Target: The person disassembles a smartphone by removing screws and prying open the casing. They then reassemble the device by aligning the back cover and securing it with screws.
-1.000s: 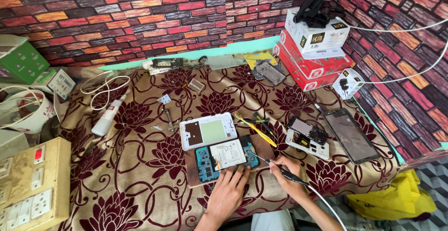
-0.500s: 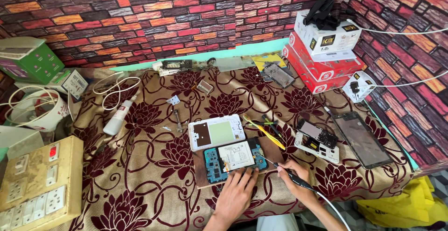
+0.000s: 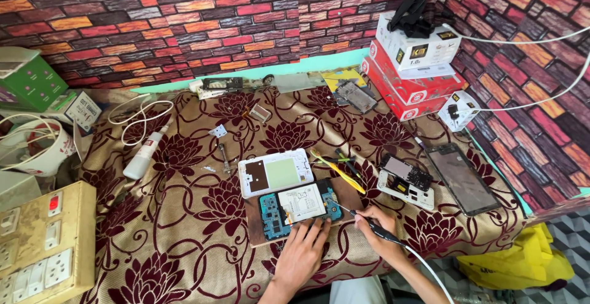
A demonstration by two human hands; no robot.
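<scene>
Head view looks down on a bench [image 3: 184,230] draped in maroon flowered cloth, walled by brick-pattern paper. Left hand [image 3: 302,253] lies flat, fingers together, just below the opened phone [image 3: 299,206] on its brown board. Right hand [image 3: 376,224], right of that phone, has fingers clamped on a corded soldering iron [image 3: 376,228]. Red boxes [image 3: 409,76] are stacked far beyond it.

Opened phone [image 3: 299,208] flat on board
</scene>
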